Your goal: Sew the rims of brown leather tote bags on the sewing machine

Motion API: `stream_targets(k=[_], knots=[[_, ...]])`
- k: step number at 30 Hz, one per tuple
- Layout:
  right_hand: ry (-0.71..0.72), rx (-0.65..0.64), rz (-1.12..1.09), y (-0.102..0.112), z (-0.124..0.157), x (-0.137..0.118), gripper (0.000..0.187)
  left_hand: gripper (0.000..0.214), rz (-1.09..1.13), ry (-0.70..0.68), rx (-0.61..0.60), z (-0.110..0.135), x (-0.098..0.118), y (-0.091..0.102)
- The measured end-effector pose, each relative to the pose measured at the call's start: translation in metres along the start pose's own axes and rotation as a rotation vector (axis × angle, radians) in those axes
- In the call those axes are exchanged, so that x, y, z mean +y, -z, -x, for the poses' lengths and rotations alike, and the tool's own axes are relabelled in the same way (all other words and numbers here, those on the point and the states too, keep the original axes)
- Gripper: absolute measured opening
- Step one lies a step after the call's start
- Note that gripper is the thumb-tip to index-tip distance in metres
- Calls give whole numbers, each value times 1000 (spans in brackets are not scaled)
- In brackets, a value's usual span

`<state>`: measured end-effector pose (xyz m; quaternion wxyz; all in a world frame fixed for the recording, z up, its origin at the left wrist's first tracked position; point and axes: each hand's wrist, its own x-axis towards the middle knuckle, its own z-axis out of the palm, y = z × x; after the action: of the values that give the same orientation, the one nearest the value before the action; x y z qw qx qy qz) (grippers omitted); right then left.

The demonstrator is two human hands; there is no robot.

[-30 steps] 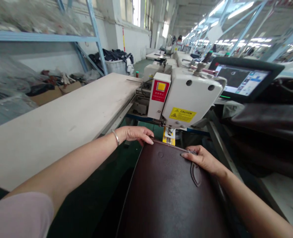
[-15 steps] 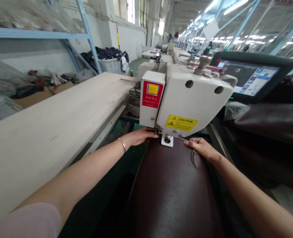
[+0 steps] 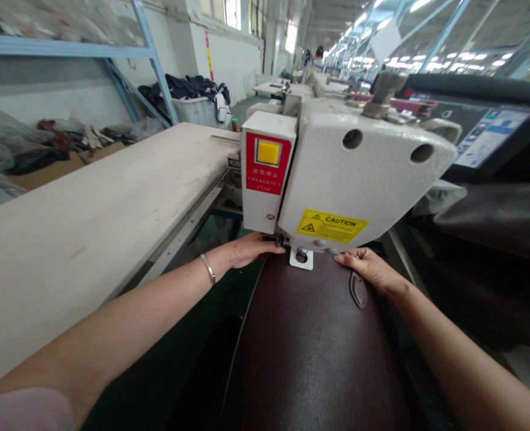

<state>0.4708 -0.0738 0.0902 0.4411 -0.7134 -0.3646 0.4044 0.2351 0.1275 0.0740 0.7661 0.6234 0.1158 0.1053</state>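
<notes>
A dark brown leather piece (image 3: 310,335) hangs down toward me from under the head of a white sewing machine (image 3: 364,161). My left hand (image 3: 251,249) pinches its far left edge beside the machine's base, fingertips partly hidden by the machine. At the far right edge my right hand (image 3: 364,266) grips the leather between thumb and fingers. Just below that hand, a leaf-shaped leather tab (image 3: 358,290) lies on the piece. A white presser plate (image 3: 301,258) with a round hole rests on the leather between my hands.
A pale tabletop (image 3: 112,191) runs along the left. An emergency stop box (image 3: 268,170) is fixed to the machine's left side. A monitor (image 3: 493,126) stands to the right, above more brown leather (image 3: 493,209). Behind, a bin (image 3: 197,111) holds dark cloth, and a person (image 3: 317,60) is far off.
My view has moved closer to the machine, which looks larger. Both hands keep their grip on the leather at nearly the same places.
</notes>
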Motion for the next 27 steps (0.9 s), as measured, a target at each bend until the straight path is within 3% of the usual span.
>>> stream_targets(k=[10,23,27], knots=[[-16,16,8,-2,0,-1,64,46,37,-50,-24,2,1,-3],[56,-31,60,2,-2,-6,56,61,-145,-146,-97,12,2,-10],[73,-18,80,2,-2,-6,57,57,-157,-124,-128,12,2,-9]])
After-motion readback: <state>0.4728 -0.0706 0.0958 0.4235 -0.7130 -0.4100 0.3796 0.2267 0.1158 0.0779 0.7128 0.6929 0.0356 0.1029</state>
